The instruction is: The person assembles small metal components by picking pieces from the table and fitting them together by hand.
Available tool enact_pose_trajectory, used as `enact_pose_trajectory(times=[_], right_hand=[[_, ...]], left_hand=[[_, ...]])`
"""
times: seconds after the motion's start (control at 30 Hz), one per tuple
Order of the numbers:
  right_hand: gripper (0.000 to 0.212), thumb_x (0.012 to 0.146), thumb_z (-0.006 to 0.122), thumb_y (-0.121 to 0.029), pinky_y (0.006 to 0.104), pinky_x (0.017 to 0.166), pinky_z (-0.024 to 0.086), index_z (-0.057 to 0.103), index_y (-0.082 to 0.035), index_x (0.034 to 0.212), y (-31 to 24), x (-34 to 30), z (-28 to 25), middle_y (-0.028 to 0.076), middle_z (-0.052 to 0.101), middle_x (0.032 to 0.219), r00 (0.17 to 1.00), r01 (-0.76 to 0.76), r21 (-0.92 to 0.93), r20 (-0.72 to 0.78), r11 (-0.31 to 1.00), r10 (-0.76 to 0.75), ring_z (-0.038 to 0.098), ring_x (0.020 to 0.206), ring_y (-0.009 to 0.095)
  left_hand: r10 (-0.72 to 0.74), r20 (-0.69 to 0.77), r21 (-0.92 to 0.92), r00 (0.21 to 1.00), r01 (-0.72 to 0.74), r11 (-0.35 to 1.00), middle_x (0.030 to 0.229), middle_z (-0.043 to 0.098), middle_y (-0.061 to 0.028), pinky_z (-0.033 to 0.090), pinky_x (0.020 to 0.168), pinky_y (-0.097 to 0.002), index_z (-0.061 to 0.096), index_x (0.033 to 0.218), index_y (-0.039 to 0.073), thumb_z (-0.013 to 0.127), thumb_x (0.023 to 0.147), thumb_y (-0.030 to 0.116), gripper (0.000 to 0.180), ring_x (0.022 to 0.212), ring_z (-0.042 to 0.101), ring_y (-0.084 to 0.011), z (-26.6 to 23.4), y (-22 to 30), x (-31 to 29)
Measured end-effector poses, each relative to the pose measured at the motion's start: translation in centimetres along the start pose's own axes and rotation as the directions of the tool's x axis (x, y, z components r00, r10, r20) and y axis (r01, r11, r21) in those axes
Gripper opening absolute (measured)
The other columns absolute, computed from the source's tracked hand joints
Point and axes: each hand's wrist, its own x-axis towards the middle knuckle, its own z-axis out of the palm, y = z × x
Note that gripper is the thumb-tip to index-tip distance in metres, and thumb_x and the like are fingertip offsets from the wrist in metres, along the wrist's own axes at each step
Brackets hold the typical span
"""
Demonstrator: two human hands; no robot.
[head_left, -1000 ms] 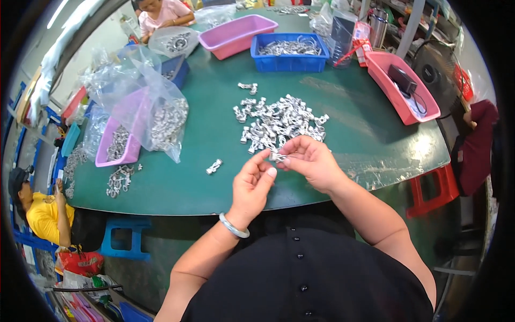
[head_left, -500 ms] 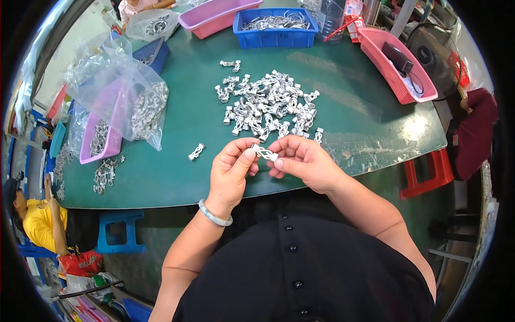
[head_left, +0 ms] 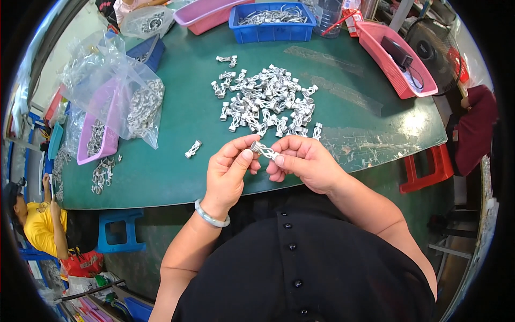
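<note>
Between the fingertips of both hands is a small white-and-silver piece with twisted loops point(head_left: 266, 152) and a ribbed silver end. My left hand point(head_left: 226, 167), a pale bangle at its wrist, pinches the ribbed end between thumb and finger. At the other end, the thumb and fingers of my right hand point(head_left: 307, 164) close on the loops. Just beyond my hands lies a loose pile of like pieces point(head_left: 273, 94) on the green table point(head_left: 177, 177). One single piece point(head_left: 193, 148) lies apart, left of my left hand.
At the left stand a lilac basket point(head_left: 110, 147) and a clear plastic bag point(head_left: 145, 115) of small silver parts. A blue bin point(head_left: 271, 35) of rings sits at the back. A pink basket point(head_left: 375, 53) and a fan point(head_left: 429, 43) are at right. Other people are nearby.
The piece has turned slightly in my fingers, so its ribbed silver end shows more at my left thumb. Both hands keep hold of it. The whole view has shifted a little.
</note>
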Motion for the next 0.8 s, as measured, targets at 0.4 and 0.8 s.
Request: enact_pose_trajectory(times=[0.4,0.8], right_hand=[[0.014,0.083,0.051,-0.008,0.0270,0.064,0.048,0.048,0.001,0.094,0.1,-0.1,0.2,0.012,0.061,0.081,1.000,-0.029,0.091,0.008,0.995,0.028,0.061,0.071,0.018],[0.013,0.085,0.046,-0.004,0.0265,0.067,0.048,0.048,0.002,0.096,1.2,0.5,0.0,0.010,0.058,0.084,0.998,-0.025,0.062,0.055,0.998,0.022,0.058,0.075,0.016]], left_hand=[[0.035,0.035,0.042,0.999,-0.036,0.998,0.088,0.052,-0.0028,0.042,0.063,-0.0200,0.052,0.110,-0.001,0.051,0.081,-0.001,0.028,0.071,0.050,-0.0074,0.0,-0.1,-0.1],[0.239,0.141,0.343,0.961,-0.274,0.899,0.090,0.050,-0.0052,0.041,0.068,-0.0197,0.056,0.102,-0.003,0.053,0.076,-0.008,0.026,0.076,0.051,-0.0093,0.8,0.1,-0.5]])
